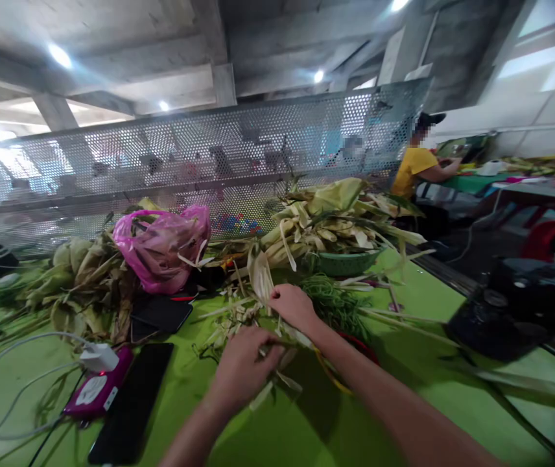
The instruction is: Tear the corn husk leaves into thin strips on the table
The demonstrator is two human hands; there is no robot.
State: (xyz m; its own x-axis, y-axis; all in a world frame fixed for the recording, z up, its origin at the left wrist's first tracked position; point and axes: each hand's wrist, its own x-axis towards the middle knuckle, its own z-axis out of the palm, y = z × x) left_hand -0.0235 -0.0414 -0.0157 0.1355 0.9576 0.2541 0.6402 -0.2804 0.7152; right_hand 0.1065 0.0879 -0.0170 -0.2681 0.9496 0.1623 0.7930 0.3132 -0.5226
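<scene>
My left hand (246, 363) is closed low over the green table (277, 434), thumb and fingers pinched together. A thin leaf strip (287, 383) comes out from beside its fingers. Just above and to the right, my right hand (297, 308) has its fingers curled against the lower end of a broad pale leaf (260, 275) that looks like a dry husk. Shredded pale leaf bits (233, 318) lie left of both hands. A bunch of thin green strands (330, 298) is behind my right wrist.
A heap of pale leaves (326, 227) fills a green basin (348, 263). On the left are a pink plastic bag (163, 250), more leaves (83, 272), a black phone (134, 402) and a purple power strip (100, 386) with cables. A perforated metal panel (258, 149) stands behind; a person (416, 165) sits beyond.
</scene>
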